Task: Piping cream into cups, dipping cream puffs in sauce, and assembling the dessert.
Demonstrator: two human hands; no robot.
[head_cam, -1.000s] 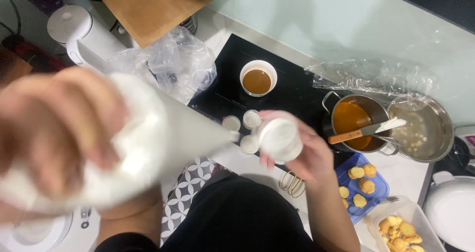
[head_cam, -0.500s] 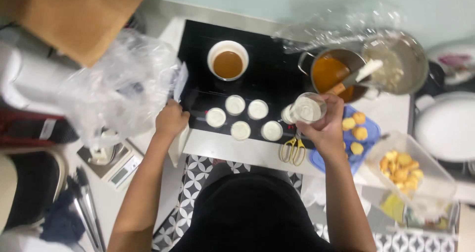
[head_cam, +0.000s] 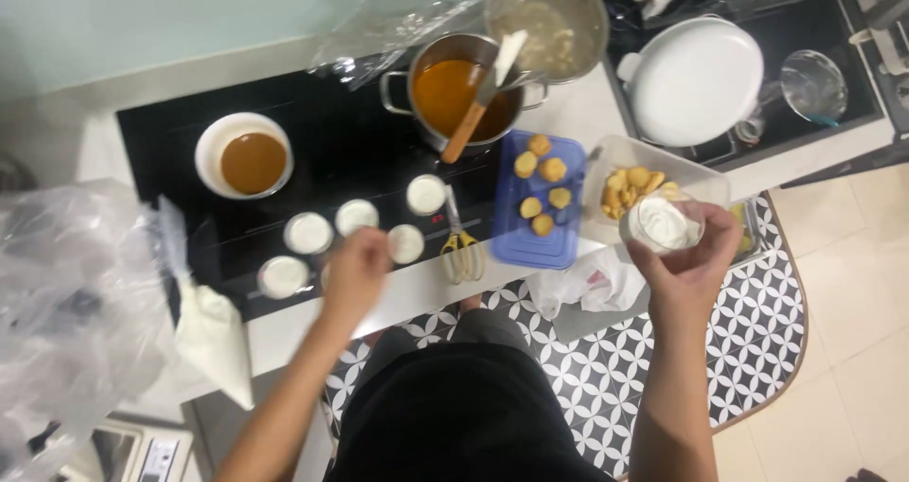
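My right hand (head_cam: 689, 259) is shut on a small glass cup (head_cam: 661, 224) filled with white cream, held above the counter's front edge beside a clear tub of small pastries (head_cam: 632, 181). My left hand (head_cam: 355, 269) reaches down among several small cream-filled cups (head_cam: 308, 233) on the black cooktop (head_cam: 170, 132). Its fingers curl downward, and what lies under them is hidden. A cream-filled piping bag (head_cam: 210, 329) lies at the cooktop's left front corner.
A white bowl of brown sauce (head_cam: 244, 155) sits at the back left. A pot of orange liquid (head_cam: 445, 89) holds a spatula. Also here are a blue tray of pastries (head_cam: 540, 198), yellow scissors (head_cam: 461, 251), a white lidded pan (head_cam: 696, 80) and a crumpled plastic bag (head_cam: 66, 302).
The piping bag has left my left hand and lies on the counter. My left hand moved right onto the cups. My right hand carried its cup right, off the cooktop.
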